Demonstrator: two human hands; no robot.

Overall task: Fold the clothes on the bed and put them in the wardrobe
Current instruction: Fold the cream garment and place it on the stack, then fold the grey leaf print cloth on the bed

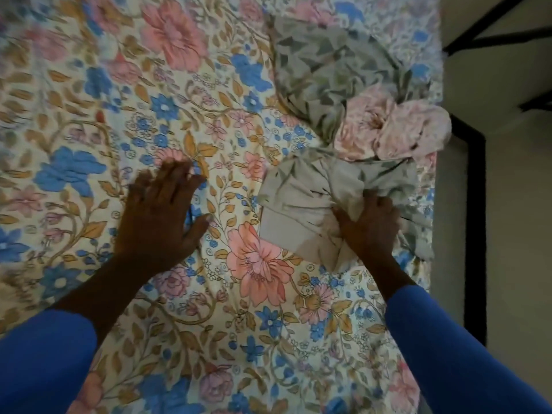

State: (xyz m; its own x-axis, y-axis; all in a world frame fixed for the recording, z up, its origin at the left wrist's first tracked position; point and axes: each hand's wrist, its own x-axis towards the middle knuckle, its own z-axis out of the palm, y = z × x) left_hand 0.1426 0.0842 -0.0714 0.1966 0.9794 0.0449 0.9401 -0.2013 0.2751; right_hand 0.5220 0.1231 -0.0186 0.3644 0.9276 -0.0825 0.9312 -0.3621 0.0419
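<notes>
Picking a garment from the pile; folding seemingly not yet begun.
The right hand [369, 225] has fingers clamped on the grey leaf-print cloth [301, 201]; left hand [161, 210] fingers apart, flat on the bed [254, 324]; next, probably spread it flat.

Left sleeve [44, 363]: bright blue, plain, long; cuff ends partway along the forearm.
Right sleeve [454, 354]: same bright blue, plain; cuff ends nearer the wrist.
Left grip [161, 213]: bare; outline blurred.
Right grip [370, 228]: bare.

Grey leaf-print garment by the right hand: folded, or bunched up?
Bunched up, not folded. The grey leaf-print garment lies in irregular creases on the bedspread, gathered where the right hand grips it.
</notes>
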